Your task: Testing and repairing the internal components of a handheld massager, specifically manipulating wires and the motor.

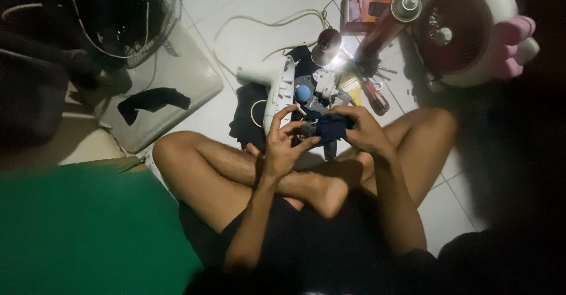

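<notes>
I sit cross-legged on a tiled floor. My left hand (285, 143) pinches a small dark metal part (305, 131) between thumb and fingers. My right hand (364, 131) grips a dark blue cloth (331, 126) pressed against that part. Both hands meet just above my crossed shins. What lies under the cloth is hidden.
Ahead lie a white plastic fan piece (279, 87), a small lit lamp (328, 45), red-handled pliers (374, 94) and loose parts on a black cloth. A white and pink fan (471, 31) stands at right, a wire fan guard (121, 13) at left, a green surface (82, 230) near left.
</notes>
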